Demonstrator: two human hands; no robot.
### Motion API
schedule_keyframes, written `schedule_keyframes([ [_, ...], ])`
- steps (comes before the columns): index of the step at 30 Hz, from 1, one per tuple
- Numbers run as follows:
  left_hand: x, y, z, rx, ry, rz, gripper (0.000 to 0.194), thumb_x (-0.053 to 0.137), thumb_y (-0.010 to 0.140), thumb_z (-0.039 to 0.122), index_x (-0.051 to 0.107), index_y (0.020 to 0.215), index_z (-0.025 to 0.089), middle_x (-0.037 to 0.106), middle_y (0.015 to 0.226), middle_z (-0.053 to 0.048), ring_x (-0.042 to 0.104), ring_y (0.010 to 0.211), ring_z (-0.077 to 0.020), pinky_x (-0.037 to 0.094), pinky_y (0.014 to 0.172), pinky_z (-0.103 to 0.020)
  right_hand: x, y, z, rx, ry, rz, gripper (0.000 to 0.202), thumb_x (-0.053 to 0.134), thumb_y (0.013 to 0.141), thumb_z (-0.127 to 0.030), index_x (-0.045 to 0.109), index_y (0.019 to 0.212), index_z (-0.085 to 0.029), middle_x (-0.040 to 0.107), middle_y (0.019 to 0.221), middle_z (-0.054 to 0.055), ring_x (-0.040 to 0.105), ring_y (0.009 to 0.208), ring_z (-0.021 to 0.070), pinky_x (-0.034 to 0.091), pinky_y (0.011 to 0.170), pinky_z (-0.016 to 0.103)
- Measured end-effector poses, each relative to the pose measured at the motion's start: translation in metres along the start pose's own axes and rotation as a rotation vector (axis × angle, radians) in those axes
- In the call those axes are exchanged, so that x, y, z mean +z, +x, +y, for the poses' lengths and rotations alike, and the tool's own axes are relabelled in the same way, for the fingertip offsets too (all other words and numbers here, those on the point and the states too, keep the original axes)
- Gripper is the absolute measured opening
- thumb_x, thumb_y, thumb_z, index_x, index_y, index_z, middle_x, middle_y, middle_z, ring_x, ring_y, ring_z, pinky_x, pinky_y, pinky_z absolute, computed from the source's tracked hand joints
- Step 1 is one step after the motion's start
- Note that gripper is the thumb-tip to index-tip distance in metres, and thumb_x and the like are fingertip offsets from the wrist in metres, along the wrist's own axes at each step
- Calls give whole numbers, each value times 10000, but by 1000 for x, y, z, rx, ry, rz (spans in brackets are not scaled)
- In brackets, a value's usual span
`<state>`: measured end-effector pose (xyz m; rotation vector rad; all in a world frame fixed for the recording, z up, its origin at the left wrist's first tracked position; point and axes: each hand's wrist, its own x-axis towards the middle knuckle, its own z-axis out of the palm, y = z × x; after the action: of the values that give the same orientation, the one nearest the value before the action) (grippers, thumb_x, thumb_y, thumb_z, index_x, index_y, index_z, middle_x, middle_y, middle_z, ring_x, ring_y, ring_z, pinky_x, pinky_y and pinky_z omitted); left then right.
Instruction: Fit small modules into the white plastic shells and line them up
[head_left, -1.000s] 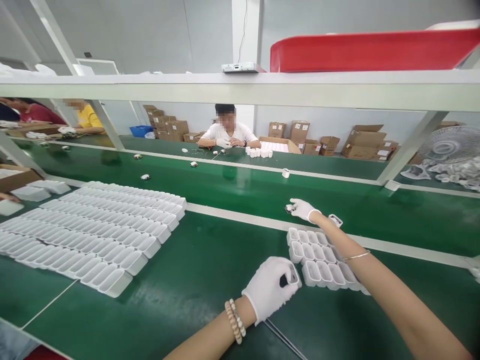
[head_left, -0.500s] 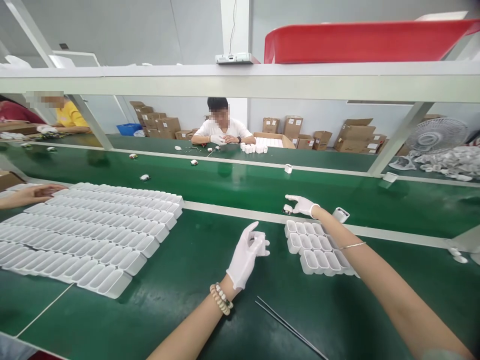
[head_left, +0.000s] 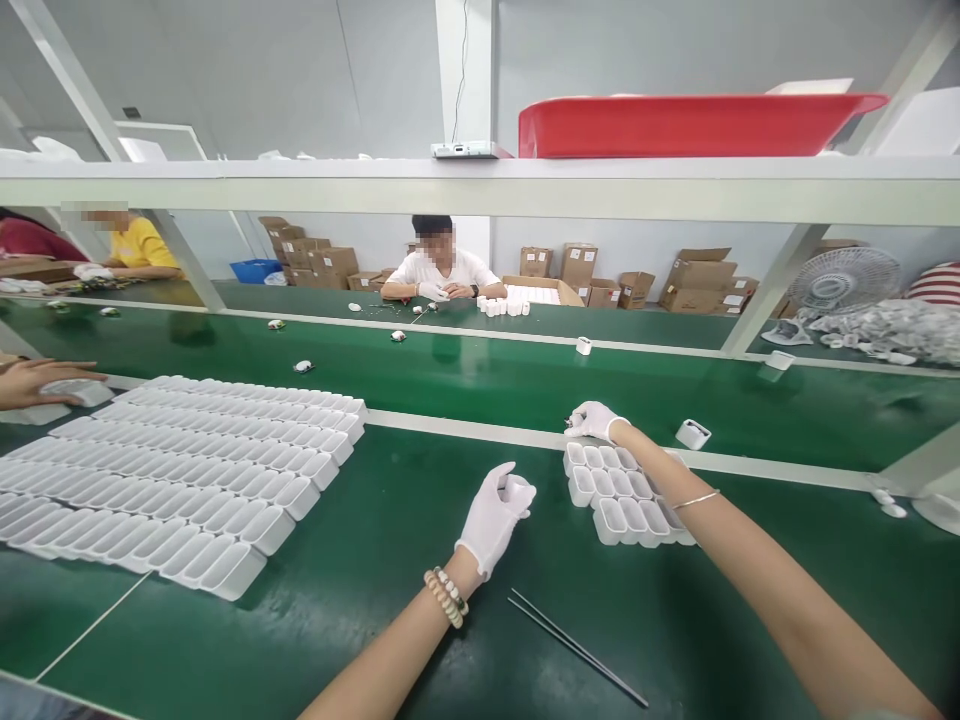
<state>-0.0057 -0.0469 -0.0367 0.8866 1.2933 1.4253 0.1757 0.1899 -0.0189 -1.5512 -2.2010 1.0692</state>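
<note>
My left hand (head_left: 491, 525), in a white glove, is curled round a white plastic cup (head_left: 519, 492) above the green table. Much of that cup is hidden by the glove. My right hand (head_left: 598, 421), also gloved, reaches to the pale rail and pinches a small white part with dark bits (head_left: 571, 423), mostly covered by the fingers. Just below the right hand and forearm stands a block of white rectangular cups (head_left: 611, 485), open side up. Long metal tweezers (head_left: 577, 648) lie on the table to the right of my left wrist.
Rows of white cups (head_left: 210, 480) fill the left side, with another person's hand (head_left: 45, 385) at their far edge. On the green belt (head_left: 465, 380) lie scattered small parts (head_left: 303, 367) and a white housing (head_left: 693, 434). A shelf (head_left: 480, 195) with a red tray (head_left: 690, 128) crosses overhead.
My right hand has closed on the small part by the rail, where its fingers were spread before. My left hand stays nearly still. Parts on the belt have shifted slightly right.
</note>
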Motion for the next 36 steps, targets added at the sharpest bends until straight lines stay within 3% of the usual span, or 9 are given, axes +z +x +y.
schedule_keyframes([
  [4, -1, -5, 8, 70, 62, 35, 496, 775, 699, 245, 574, 1147, 168, 667, 988, -47, 632, 901, -179, 508, 876, -334, -1, -15, -13, -10, -2, 88, 229, 594, 919, -326, 630, 1081, -169, 636, 1121, 51, 632, 938, 201, 547, 795, 373],
  [8, -2, -16, 23, 149, 156, 63, 473, 792, 636, 191, 654, 1088, 202, 689, 1022, -47, 626, 955, -221, 472, 929, -378, -13, -39, -35, -138, 64, 146, 231, 602, 918, -293, 611, 1102, -154, 653, 1062, 56, 649, 889, 180, 558, 782, 373],
  [13, -3, -27, 36, 270, 287, 14, 499, 755, 657, 154, 660, 1137, 251, 661, 1201, -49, 600, 1108, -258, 438, 1016, -416, -15, -105, -68, -389, 148, 167, 404, 689, 783, -151, 550, 1162, -154, 681, 1023, 72, 673, 948, 196, 545, 896, 420],
  [17, -4, -32, 38, 292, 353, -4, 507, 750, 678, 186, 647, 1165, 280, 647, 1246, -44, 584, 1147, -266, 432, 1032, -435, -1, -163, -81, -528, 144, 172, 430, 690, 699, -192, 580, 1114, -221, 650, 1130, 81, 646, 1042, 236, 503, 963, 501],
  [20, -2, -36, 38, 314, 396, 0, 510, 757, 674, 193, 648, 1165, 278, 646, 1249, -55, 580, 1153, -279, 444, 1019, -448, 7, -189, -85, -540, 164, 150, 407, 664, 700, -220, 610, 1103, -229, 641, 1166, 85, 640, 1056, 242, 514, 946, 490],
  [22, -1, -39, 37, 327, 398, 1, 514, 759, 669, 178, 649, 1161, 277, 648, 1240, -59, 585, 1145, -280, 450, 1018, -450, 9, -199, -90, -465, 231, 102, 450, 679, 690, -227, 615, 1136, -216, 670, 1126, 84, 651, 1029, 241, 542, 905, 449],
  [27, -4, -45, 36, 334, 372, -44, 524, 757, 685, 172, 629, 1181, 283, 638, 1234, -61, 608, 1116, -268, 463, 1018, -437, 3, -217, -104, -180, 420, -98, 538, 691, 672, -236, 621, 1205, -204, 717, 938, 65, 696, 792, 232, 569, 547, 305],
  [32, -6, -46, 33, 369, 415, -40, 503, 762, 708, 201, 628, 1186, 281, 625, 1261, -64, 594, 1145, -270, 461, 1025, -431, 2, -223, -106, -277, 451, -166, 501, 671, 627, -166, 686, 1123, -231, 732, 937, 23, 695, 897, 241, 595, 760, 332],
  [36, -5, -49, 35, 412, 476, -30, 479, 766, 718, 225, 637, 1177, 279, 651, 1224, -63, 618, 1112, -271, 476, 1012, -429, 6, -223, -101, -378, 323, -79, 453, 652, 696, -184, 678, 1143, -257, 724, 1042, 37, 691, 951, 257, 604, 797, 371],
])
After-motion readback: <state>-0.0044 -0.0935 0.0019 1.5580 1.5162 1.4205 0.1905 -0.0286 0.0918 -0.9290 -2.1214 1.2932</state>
